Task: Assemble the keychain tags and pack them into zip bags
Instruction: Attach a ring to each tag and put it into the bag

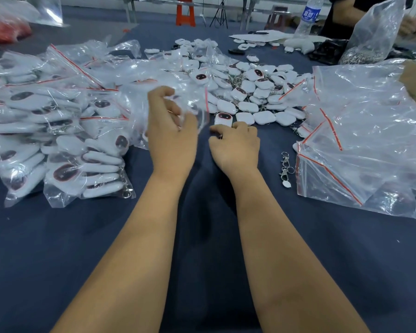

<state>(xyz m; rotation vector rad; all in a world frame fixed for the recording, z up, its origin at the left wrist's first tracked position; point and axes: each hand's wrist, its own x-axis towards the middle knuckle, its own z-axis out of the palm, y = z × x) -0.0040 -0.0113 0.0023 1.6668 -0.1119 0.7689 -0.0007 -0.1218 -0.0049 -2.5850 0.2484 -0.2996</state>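
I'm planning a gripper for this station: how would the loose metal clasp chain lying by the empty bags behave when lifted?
The clasp chain is linked pieces, so it would probably hang limp and swing. It looks thin, likely light. Smooth metal may slip from a pinch.

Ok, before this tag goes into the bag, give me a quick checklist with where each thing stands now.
1. Left hand holds an empty bag: ok.
2. Bag mouth open: cannot tell, the plastic is blurred.
3. Right hand has a tag: ok, fingers curl at its near end.
4. Clasp fitted on that tag: cannot tell, the hand hides it.
5. More loose tags within reach: ok, piled just beyond.
6. Spare clasps nearby: ok, on the cloth to the right.
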